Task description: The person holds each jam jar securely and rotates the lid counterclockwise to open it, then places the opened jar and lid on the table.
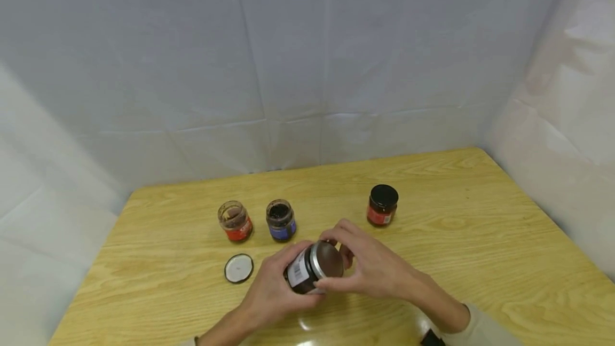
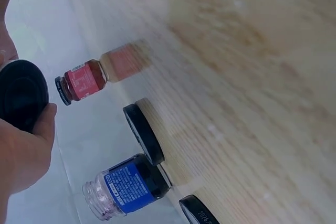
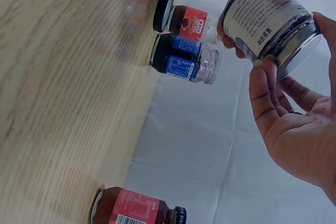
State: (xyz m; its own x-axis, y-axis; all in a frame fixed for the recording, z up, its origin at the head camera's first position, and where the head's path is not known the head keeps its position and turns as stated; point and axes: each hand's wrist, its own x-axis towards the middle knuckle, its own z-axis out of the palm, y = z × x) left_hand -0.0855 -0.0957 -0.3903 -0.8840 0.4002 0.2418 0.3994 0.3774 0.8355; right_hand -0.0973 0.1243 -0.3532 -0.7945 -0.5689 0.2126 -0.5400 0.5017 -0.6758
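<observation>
My left hand grips a dark glass jar with a white printed label, held tilted above the table. On the jar is a silver-rimmed lid, and the fingers and thumb of my right hand grip it round its edge. The left wrist view shows the jar's black round base. Behind my hands stand an uncovered jar with a blue label and an uncovered jar with a red label. A loose lid lies with its white inside up, left of my left hand.
A closed red-labelled jar with a black lid stands at the back right. A second loose lid shows in the left wrist view. White sheeting hangs behind the wooden table and at both sides.
</observation>
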